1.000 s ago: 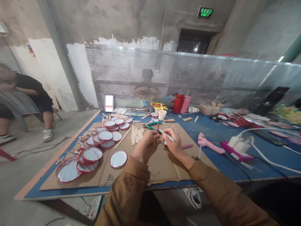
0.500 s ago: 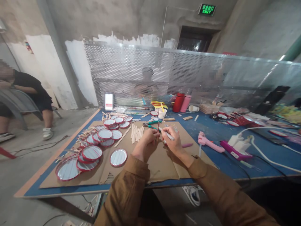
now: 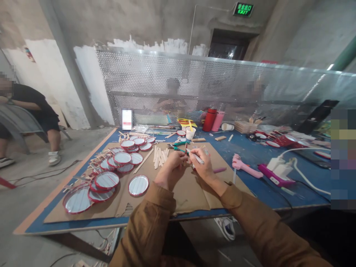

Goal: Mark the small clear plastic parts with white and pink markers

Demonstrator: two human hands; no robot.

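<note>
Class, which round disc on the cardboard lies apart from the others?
The disc beside the left sleeve: it lies alone, while the other discs on the cardboard overlap.

Both arms reach forward from the lower edge and converge. Left sleeve [image 3: 148,222]: brown, angled up and slightly right; cuff behind the bare wrist. Left hand [image 3: 175,163]: fingers curled inward in a closed grip, some fingertips hidden. Right sleeve [image 3: 258,217]: brown, slanting up-left from the lower right; wrist also bare. Right hand [image 3: 203,164]: thumb and fingers bent together in a writing-type pinch. Hands roughly level, close together, fingertips almost meeting.
</note>
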